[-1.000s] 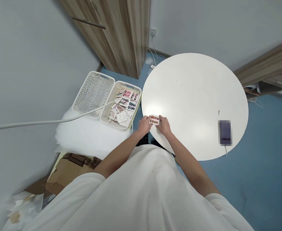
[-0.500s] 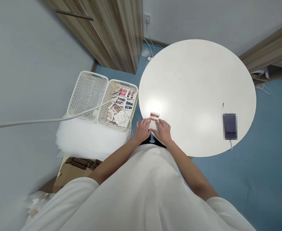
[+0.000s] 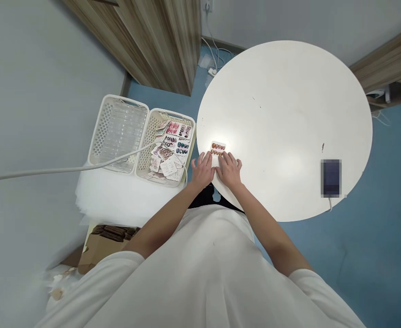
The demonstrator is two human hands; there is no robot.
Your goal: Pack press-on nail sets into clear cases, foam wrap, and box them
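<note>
A white card of press-on nails (image 3: 218,149) lies on the white round table near its front left edge. Two rows of orange-brown nails show on its upper half. My left hand (image 3: 202,171) rests at the card's left side, fingers stretched forward and fingertips touching it. On the other side my right hand (image 3: 229,170) lies with its fingers spread, the inner fingertips on the card just below the lower row. Both thumbs point inward near the card's lower end, which the hands partly cover.
Left of the table (image 3: 285,91) stands a white basket (image 3: 145,157) of nail cards, beside another basket (image 3: 98,130) of clear plastic cases. A white cable (image 3: 67,172) crosses them. White sheets (image 3: 125,196) and a cardboard box (image 3: 101,250) sit below. A pixelated dark object (image 3: 331,177) is at right.
The card and both hands have moved forward, farther onto the table. My fingers are more stretched out and spread than before. The view has shifted slightly.
</note>
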